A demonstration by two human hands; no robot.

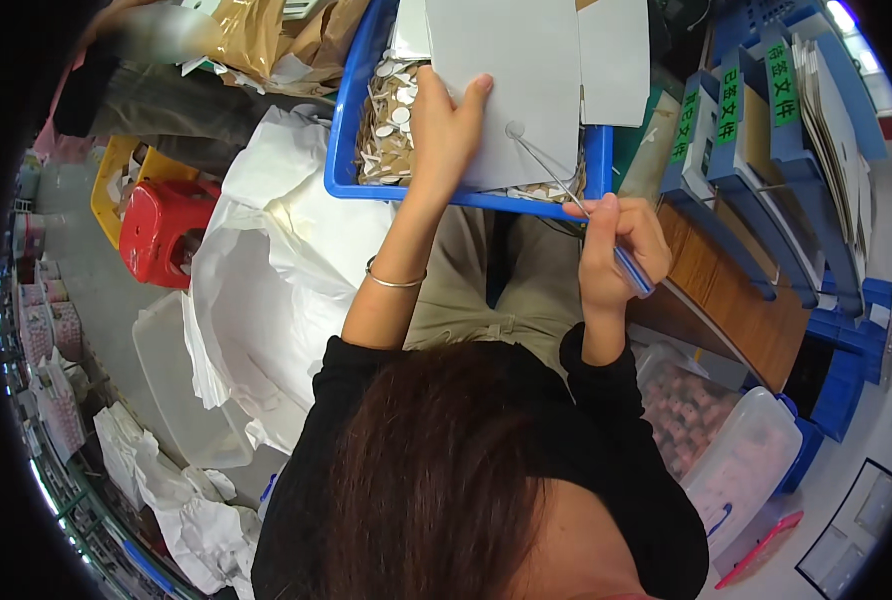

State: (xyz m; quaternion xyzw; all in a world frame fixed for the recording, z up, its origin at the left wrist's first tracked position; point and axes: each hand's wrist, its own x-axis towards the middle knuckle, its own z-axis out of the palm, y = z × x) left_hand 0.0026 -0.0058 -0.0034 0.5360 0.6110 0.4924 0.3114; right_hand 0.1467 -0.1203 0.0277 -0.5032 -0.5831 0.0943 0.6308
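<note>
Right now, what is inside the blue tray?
White discs and brown pieces show at the left of the blue tray, plus some along its near edge. A white sheet under the left hand hides whatever lies beneath.

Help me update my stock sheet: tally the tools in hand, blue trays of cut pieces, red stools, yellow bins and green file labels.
Slim tool in the right hand: 1
Blue tray: 1
Red stool: 1
Yellow bin: 1
Green labels: 3
Total: 7
</note>
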